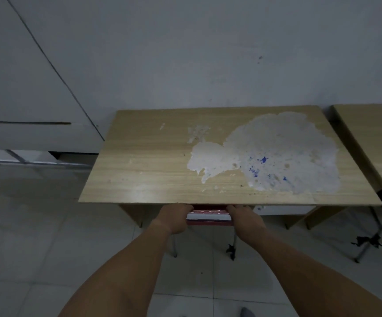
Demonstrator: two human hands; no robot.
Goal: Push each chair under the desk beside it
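A wooden desk (158, 165) with a large white worn patch stands against the wall. A red chair (209, 218) sits mostly under its front edge; only the red back rail and two thin metal legs show. My left hand (174, 217) grips the left end of the chair's back. My right hand (245, 218) grips the right end. Both hands are at the desk's front edge, fingers partly hidden beneath it.
A second wooden desk (366, 138) stands to the right with a narrow gap between, and metal legs (368, 243) of another chair or frame show beneath it. A white wall is behind; pale floor tiles (36, 236) spread left and below.
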